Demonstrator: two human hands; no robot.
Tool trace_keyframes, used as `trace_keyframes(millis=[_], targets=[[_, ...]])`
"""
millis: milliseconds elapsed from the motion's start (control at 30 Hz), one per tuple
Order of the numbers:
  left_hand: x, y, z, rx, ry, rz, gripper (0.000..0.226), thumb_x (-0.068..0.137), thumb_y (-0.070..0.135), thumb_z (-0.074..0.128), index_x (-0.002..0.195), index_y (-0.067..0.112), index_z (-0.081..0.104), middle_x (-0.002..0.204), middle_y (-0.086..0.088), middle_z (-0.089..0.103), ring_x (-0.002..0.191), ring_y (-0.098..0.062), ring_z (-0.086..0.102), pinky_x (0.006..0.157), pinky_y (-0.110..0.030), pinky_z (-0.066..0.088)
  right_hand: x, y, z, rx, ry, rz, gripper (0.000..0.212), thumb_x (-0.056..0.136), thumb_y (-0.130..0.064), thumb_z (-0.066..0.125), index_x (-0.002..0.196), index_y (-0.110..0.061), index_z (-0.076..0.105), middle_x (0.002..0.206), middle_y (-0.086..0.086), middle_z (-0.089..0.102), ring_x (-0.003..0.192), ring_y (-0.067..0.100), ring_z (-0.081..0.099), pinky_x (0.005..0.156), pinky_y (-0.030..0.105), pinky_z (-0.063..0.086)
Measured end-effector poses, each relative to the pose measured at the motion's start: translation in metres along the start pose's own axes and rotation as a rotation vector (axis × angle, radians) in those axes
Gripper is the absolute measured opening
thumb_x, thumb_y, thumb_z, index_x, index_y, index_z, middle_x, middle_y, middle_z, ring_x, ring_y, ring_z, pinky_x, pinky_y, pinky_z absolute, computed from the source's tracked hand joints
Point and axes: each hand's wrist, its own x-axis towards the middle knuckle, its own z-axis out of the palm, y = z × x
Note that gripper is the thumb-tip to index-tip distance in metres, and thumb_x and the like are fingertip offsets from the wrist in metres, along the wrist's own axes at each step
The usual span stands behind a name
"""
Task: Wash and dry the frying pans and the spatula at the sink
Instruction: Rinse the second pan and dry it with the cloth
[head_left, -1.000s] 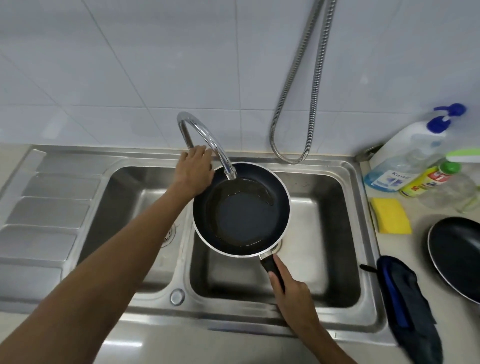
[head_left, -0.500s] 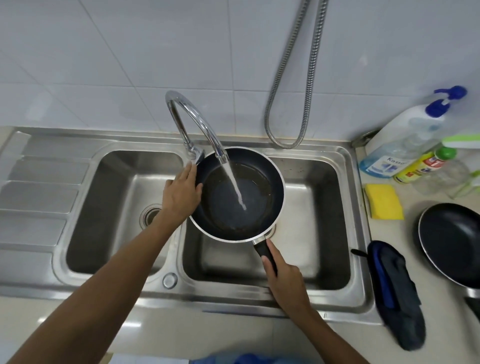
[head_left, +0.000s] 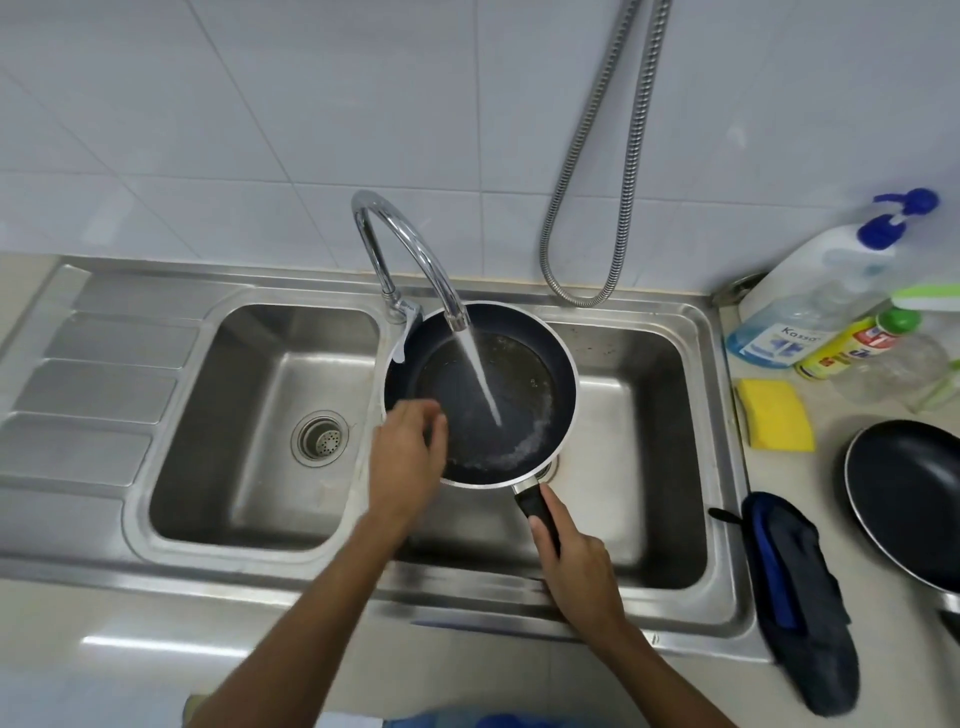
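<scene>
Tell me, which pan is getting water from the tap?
The pan over the right sink basin, whose black handle the right hand grips: the tap's stream lands inside it. The other pan lies on the counter, away from the water.

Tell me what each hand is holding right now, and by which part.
The right hand grips the frying pan by its black handle. The left hand holds nothing; its fingers reach over the pan's near rim.

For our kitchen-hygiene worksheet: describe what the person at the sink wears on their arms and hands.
Both forearms are bare to the picture's lower edge; no sleeves show. The left hand and right hand are ungloved, with no watch, ring or bracelet visible.
</scene>
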Motion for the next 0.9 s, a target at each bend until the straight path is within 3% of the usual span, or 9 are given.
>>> trace_keyframes(millis=[100, 200, 300, 433, 500, 600, 700, 833, 900], targets=[[-0.055, 0.030, 0.022, -0.140, -0.226, -0.134, 0.014, 0.100, 0.038, 0.058, 0.098, 0.026, 0.065, 0.080, 0.012, 0.069, 0.072, -0.003, 0.065, 0.069, -0.024, 0.055, 0.000, 0.000, -0.002, 0.046, -0.037, 0.090, 0.054, 0.100, -0.058, 0.040, 0.150, -0.039, 0.031, 0.094, 0.002, 0.074, 0.080, 0.023, 0.069, 0.075, 0.041, 0.058], [-0.089, 0.049, 0.050, -0.304, -0.431, -0.312, 0.018, 0.101, 0.039, 0.059, 0.102, 0.023, 0.064, 0.084, 0.012, 0.069, 0.078, 0.000, 0.064, 0.073, -0.019, 0.049, 0.003, -0.006, -0.008, 0.122, -0.101, 0.155, 0.042, 0.101, -0.053, 0.046, 0.139, -0.035, 0.044, 0.097, 0.002, 0.075, 0.086, 0.026, 0.070, 0.075, 0.039, 0.056], [-0.099, 0.055, 0.073, -0.415, -0.402, -0.501, 0.020, 0.101, 0.034, 0.060, 0.105, 0.015, 0.063, 0.088, 0.005, 0.069, 0.079, -0.006, 0.065, 0.072, -0.020, 0.050, 0.009, -0.008, -0.010, 0.202, -0.164, 0.200, 0.034, 0.102, -0.048, 0.046, 0.127, -0.027, 0.056, 0.100, -0.001, 0.075, 0.088, 0.022, 0.070, 0.078, 0.038, 0.056], [-0.098, 0.058, 0.086, -0.527, -0.303, -0.697, 0.022, 0.100, 0.028, 0.061, 0.087, 0.011, 0.065, 0.083, -0.008, 0.073, 0.075, -0.018, 0.069, 0.074, -0.035, 0.055, 0.018, -0.014, -0.006, 0.338, -0.264, 0.356, 0.029, 0.100, -0.048, 0.048, 0.098, -0.025, 0.065, 0.087, -0.001, 0.074, 0.077, 0.020, 0.068, 0.076, 0.043, 0.057], [-0.092, 0.060, 0.089, -0.651, -0.307, -0.778, 0.026, 0.099, 0.022, 0.063, 0.080, 0.007, 0.070, 0.074, -0.009, 0.073, 0.067, -0.016, 0.067, 0.065, -0.029, 0.054, 0.017, -0.017, -0.008, 0.312, -0.261, 0.377, 0.032, 0.098, -0.050, 0.048, 0.090, -0.024, 0.065, 0.085, -0.002, 0.073, 0.075, 0.018, 0.067, 0.074, 0.040, 0.056], [-0.086, 0.064, 0.097, -0.913, -0.428, -1.024, 0.025, 0.099, 0.025, 0.064, 0.098, 0.002, 0.072, 0.079, -0.010, 0.072, 0.070, -0.021, 0.068, 0.061, -0.030, 0.056, 0.013, -0.012, -0.016, 0.186, -0.180, 0.321, 0.038, 0.097, -0.056, 0.048, 0.093, -0.023, 0.067, 0.088, -0.001, 0.075, 0.083, 0.021, 0.069, 0.073, 0.035, 0.054], [-0.088, 0.069, 0.103, -0.985, -0.452, -1.066, 0.033, 0.100, 0.026, 0.063, 0.115, -0.003, 0.068, 0.091, -0.015, 0.071, 0.075, -0.025, 0.067, 0.060, -0.032, 0.055, 0.012, -0.009, -0.024, 0.157, -0.145, 0.263, 0.038, 0.098, -0.053, 0.048, 0.099, -0.022, 0.069, 0.090, 0.001, 0.075, 0.085, 0.024, 0.069, 0.072, 0.034, 0.052], [-0.093, 0.079, 0.104, -1.022, -0.445, -1.039, 0.028, 0.102, 0.025, 0.060, 0.109, -0.001, 0.068, 0.082, -0.011, 0.070, 0.070, -0.021, 0.064, 0.056, -0.030, 0.051, 0.008, -0.006, -0.036, 0.146, -0.122, 0.229, 0.036, 0.098, -0.054, 0.047, 0.096, -0.023, 0.067, 0.086, -0.002, 0.074, 0.079, 0.020, 0.069, 0.071, 0.035, 0.056], [-0.098, 0.084, 0.109, -1.025, -0.464, -1.035, 0.031, 0.101, 0.026, 0.060, 0.112, -0.002, 0.069, 0.091, -0.015, 0.073, 0.078, -0.025, 0.068, 0.061, -0.033, 0.054, 0.001, 0.000, -0.040, 0.149, -0.111, 0.229, 0.037, 0.097, -0.056, 0.046, 0.096, -0.026, 0.066, 0.085, -0.004, 0.074, 0.078, 0.020, 0.069, 0.071, 0.036, 0.057]])
